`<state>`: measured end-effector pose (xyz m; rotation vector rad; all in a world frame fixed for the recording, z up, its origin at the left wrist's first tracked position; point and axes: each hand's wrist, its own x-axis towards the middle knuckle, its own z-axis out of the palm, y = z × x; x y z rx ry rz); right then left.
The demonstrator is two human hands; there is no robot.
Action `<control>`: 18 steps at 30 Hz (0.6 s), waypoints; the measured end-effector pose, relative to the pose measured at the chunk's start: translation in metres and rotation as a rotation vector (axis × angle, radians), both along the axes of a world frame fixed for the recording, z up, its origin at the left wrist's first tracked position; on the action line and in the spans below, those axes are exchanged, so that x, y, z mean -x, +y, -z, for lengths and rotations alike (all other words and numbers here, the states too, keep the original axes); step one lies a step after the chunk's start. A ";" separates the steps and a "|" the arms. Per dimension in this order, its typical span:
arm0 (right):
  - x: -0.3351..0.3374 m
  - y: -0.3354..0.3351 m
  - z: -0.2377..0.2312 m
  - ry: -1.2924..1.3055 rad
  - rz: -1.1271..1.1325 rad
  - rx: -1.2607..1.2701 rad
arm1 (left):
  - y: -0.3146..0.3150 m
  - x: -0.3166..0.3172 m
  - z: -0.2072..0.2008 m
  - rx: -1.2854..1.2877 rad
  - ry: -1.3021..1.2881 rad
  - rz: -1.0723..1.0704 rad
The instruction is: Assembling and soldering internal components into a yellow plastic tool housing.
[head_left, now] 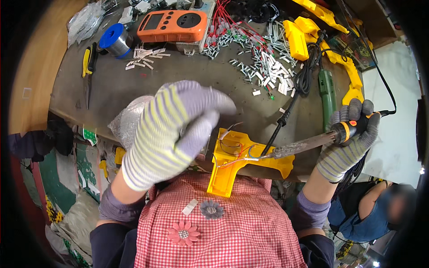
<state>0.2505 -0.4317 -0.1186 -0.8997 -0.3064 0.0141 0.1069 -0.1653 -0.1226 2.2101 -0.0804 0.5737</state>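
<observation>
My right hand (346,152), in a striped grey glove, is wrapped round the black and orange handle of a soldering iron (308,146). Its long, crusted shaft points left, the tip over a yellow plastic housing half (225,176) at the table's front edge. Thin red, blue and white wires (239,158) lie inside this housing, and a black cord enters it from behind. Up and left of the housing is my left hand (172,129), gloved too and partly smeared by motion. Its thumb stands apart from the fingers, with nothing visible between them.
An orange multimeter (172,26), a solder wire spool (115,41) and yellow-handled pliers (88,67) lie at the back left. Screws (243,69) and white strips (272,71) are heaped at the back. A green tool (327,91) and yellow housings (296,41) lie right. Another person (366,210) is at lower right.
</observation>
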 end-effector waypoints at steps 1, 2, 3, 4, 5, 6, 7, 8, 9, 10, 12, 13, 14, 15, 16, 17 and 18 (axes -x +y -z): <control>0.002 0.003 0.001 -0.002 0.011 0.010 | -0.002 0.005 -0.003 0.021 0.002 0.049; 0.002 0.005 0.001 -0.006 0.023 0.021 | -0.002 0.009 -0.004 -0.062 0.010 0.068; 0.003 0.006 0.002 -0.002 0.013 0.025 | -0.003 0.009 -0.006 -0.029 0.000 0.093; 0.003 0.005 0.002 -0.009 0.004 0.042 | -0.005 0.008 -0.006 0.004 -0.011 0.119; 0.003 0.004 0.002 -0.016 -0.004 0.060 | -0.008 0.008 -0.004 0.008 -0.009 0.112; 0.002 0.002 0.003 -0.014 -0.008 0.062 | -0.009 0.007 0.000 0.011 -0.013 0.113; 0.000 -0.001 0.004 -0.019 -0.058 0.050 | -0.010 0.007 0.002 0.014 -0.018 0.116; -0.001 -0.002 0.004 -0.024 -0.108 0.037 | -0.010 0.007 0.001 0.016 -0.017 0.113; 0.000 -0.002 0.004 -0.023 -0.106 0.041 | -0.009 0.006 0.001 -0.006 -0.011 0.132; 0.000 -0.001 0.004 -0.020 -0.078 0.047 | -0.009 0.005 0.001 -0.029 -0.005 0.151; 0.001 0.000 0.004 -0.018 -0.049 0.057 | -0.010 0.004 0.002 -0.002 0.021 0.156; 0.001 0.000 0.004 -0.016 -0.042 0.061 | -0.010 0.003 0.003 0.003 0.018 0.157; 0.001 0.001 0.004 -0.015 -0.035 0.064 | -0.009 0.003 0.004 0.008 0.015 0.158; 0.001 0.003 0.004 -0.014 -0.036 0.067 | -0.010 0.002 0.005 0.011 0.016 0.157; 0.000 0.006 0.004 -0.013 -0.020 0.063 | -0.010 0.002 0.007 0.011 0.004 0.153; 0.000 0.007 0.004 -0.012 -0.004 0.058 | -0.010 0.001 0.008 0.010 -0.008 0.149; -0.001 0.007 0.004 -0.011 -0.005 0.062 | -0.011 0.001 0.009 0.013 -0.007 0.148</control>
